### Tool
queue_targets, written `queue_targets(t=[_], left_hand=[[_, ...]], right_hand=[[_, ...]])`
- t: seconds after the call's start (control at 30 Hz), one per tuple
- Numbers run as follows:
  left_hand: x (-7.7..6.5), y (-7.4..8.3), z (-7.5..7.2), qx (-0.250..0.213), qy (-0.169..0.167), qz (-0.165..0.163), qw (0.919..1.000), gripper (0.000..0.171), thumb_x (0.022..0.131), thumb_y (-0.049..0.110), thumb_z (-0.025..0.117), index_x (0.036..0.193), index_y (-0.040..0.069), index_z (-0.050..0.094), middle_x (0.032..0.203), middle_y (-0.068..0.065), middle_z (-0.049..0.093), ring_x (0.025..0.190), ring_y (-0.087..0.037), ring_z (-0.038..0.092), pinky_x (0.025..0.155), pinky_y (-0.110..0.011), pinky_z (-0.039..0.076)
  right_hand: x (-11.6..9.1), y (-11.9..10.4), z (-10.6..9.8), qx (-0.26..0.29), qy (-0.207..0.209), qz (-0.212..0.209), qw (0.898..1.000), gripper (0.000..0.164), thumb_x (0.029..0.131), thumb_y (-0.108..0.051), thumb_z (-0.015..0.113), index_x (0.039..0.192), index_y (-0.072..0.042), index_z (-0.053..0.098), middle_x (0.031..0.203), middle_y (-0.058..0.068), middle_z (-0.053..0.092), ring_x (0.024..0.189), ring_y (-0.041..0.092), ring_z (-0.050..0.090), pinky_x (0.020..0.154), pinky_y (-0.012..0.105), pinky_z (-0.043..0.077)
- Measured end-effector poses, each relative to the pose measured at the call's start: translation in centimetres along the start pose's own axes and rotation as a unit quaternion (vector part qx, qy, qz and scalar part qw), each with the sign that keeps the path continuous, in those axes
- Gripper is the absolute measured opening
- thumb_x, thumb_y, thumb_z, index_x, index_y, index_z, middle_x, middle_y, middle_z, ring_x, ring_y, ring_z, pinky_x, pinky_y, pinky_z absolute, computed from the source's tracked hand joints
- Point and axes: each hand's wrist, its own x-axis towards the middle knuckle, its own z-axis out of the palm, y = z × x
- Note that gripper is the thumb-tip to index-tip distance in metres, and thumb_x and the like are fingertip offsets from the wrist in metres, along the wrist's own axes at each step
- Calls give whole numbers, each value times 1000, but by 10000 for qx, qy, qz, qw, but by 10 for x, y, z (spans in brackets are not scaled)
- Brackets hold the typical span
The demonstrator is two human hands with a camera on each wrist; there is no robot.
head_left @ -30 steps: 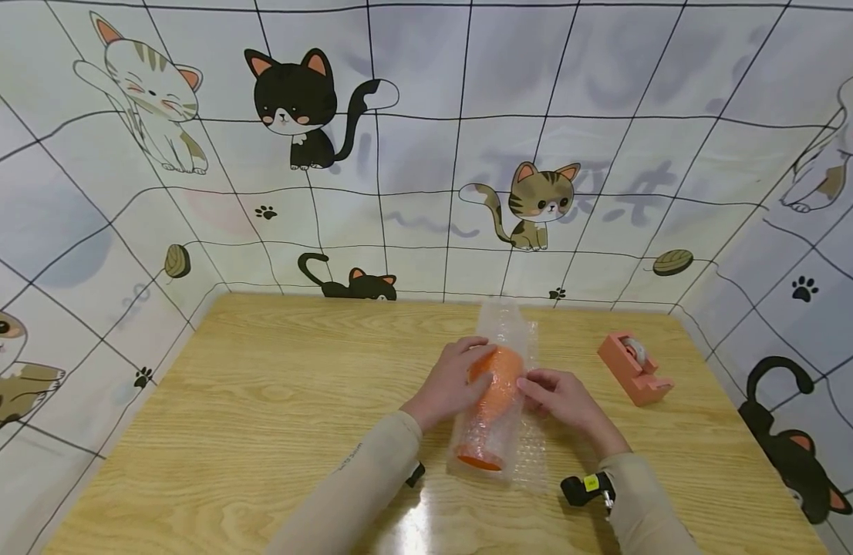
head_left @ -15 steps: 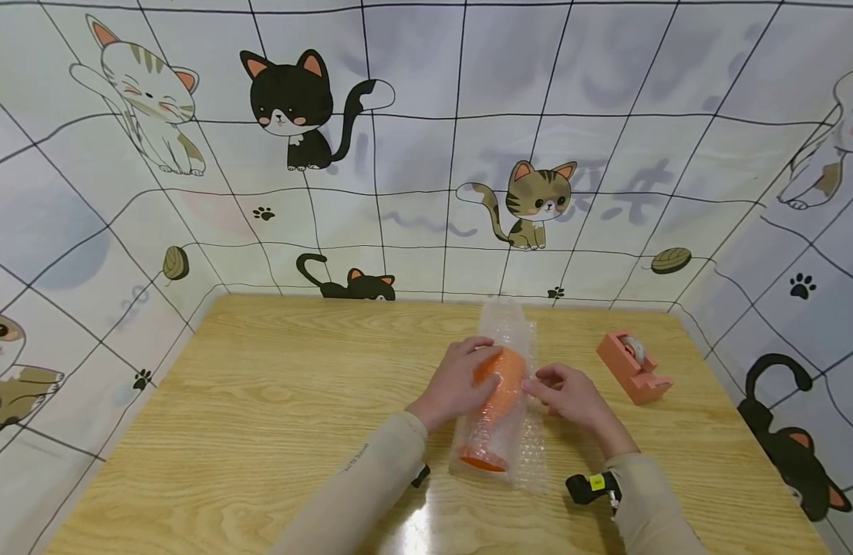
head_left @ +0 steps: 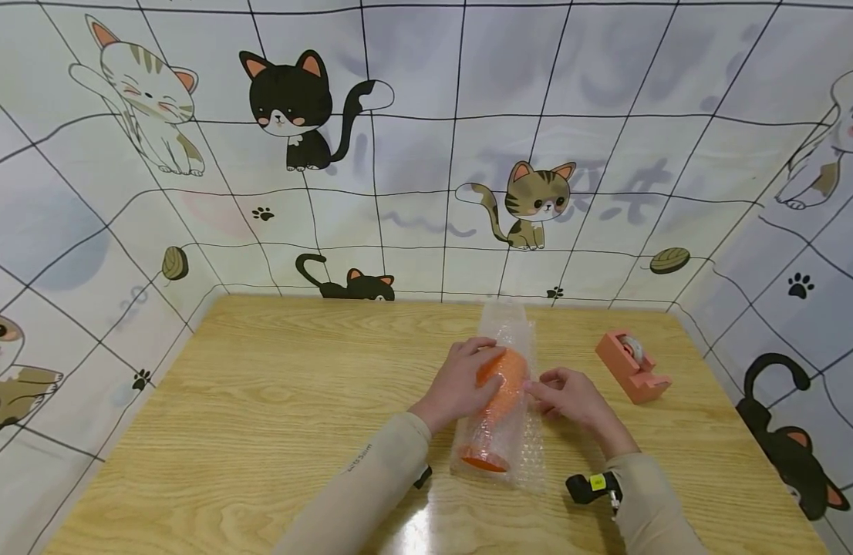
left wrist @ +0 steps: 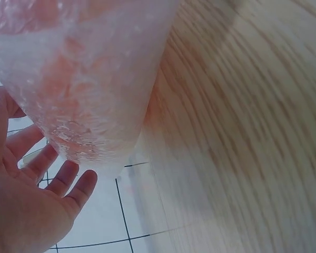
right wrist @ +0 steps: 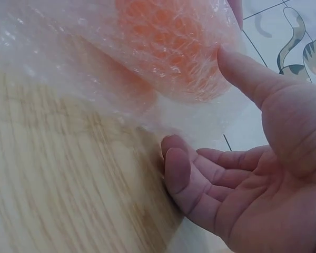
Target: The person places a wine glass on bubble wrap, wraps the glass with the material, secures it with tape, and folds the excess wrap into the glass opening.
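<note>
An orange cylindrical object [head_left: 515, 378] lies lengthwise on the table, rolled in clear bubble wrap [head_left: 506, 320]; its kind is blurred by the film. From the left my left hand [head_left: 457, 381] curls over it, thumb on the near side and fingers across the top. Its slightly spread fingers reach along the wrapped surface in the left wrist view. On the right side, my right hand [head_left: 572, 397] touches the roll with an extended thumb. Below that thumb, in the right wrist view, loosely bent fingers [right wrist: 178, 174] sit at the film's lower edge, apart from the thumb.
A pink tape dispenser [head_left: 633, 368] with a roll of tape stands on the wooden table [head_left: 295, 370] to the right of my right hand. Loose film [head_left: 532, 455] extends along the roll's right side. A cat-print cloth [head_left: 413, 154] surrounds the table's back and sides.
The wrapped roll and my left hand have shifted slightly to the right. My right hand has moved a little to the right too, its thumb still at the film.
</note>
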Motion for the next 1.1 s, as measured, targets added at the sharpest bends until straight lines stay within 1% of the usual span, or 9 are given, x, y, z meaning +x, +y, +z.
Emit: queue_targets(t=[0.17, 0.37, 0.47, 0.6, 0.7, 0.83, 1.1], left_hand=[[-1, 0, -1, -15, -38, -102, 9999, 46, 103, 25, 62, 148, 15, 58, 152, -2, 50, 135, -27, 46, 112, -38, 44], [-1, 0, -2, 18, -83, -159, 9998, 46, 103, 28, 61, 148, 16, 58, 153, -1, 48, 136, -25, 45, 113, -37, 44], [-1, -1, -2, 56, -72, -145, 9999, 46, 103, 28, 61, 148, 16, 58, 153, -1, 49, 135, -25, 45, 113, -36, 44], [-1, -1, -3, 58, -88, -134, 9999, 47, 103, 27, 60, 148, 16, 57, 153, -2, 49, 136, -26, 46, 113, -37, 43], [-1, -1, -4, 80, -96, -144, 9998, 47, 103, 27, 61, 149, 16, 57, 153, -3, 49, 137, -25, 46, 114, -36, 42], [-2, 0, -5, 68, -123, -197, 9997, 47, 103, 27, 61, 149, 16, 57, 154, -2, 49, 138, -25, 45, 115, -37, 42], [-3, -3, -6, 28, -113, -205, 9997, 47, 103, 27, 61, 149, 17, 57, 154, -3, 48, 139, -26, 45, 115, -38, 42]], right_hand=[[1, -1, 1, 83, -47, -68, 9999, 70, 99, -42, 70, 130, 18, 52, 97, 15, 74, 79, 20, 70, 71, 35, 61], [1, -2, 4, 262, -33, -35, 9996, 67, 99, -38, 71, 132, 18, 53, 99, 15, 74, 79, 19, 69, 71, 33, 61], [0, -3, 4, 378, -54, -113, 9992, 66, 100, -35, 69, 133, 19, 52, 102, 17, 74, 79, 18, 69, 70, 33, 61], [0, -5, 6, 577, -37, -173, 9982, 63, 100, -33, 70, 133, 18, 52, 102, 17, 74, 80, 18, 69, 70, 33, 61], [2, -5, 8, 715, 59, -115, 9974, 59, 98, -33, 73, 131, 14, 56, 97, 12, 74, 79, 18, 68, 70, 31, 61], [2, -7, 9, 753, 123, -150, 9970, 55, 98, -32, 73, 130, 11, 59, 95, 9, 73, 79, 17, 67, 71, 30, 60], [-3, -16, 12, 662, 187, -418, 9968, 47, 99, -27, 72, 124, 12, 62, 93, 11, 71, 77, 19, 68, 69, 31, 60]])
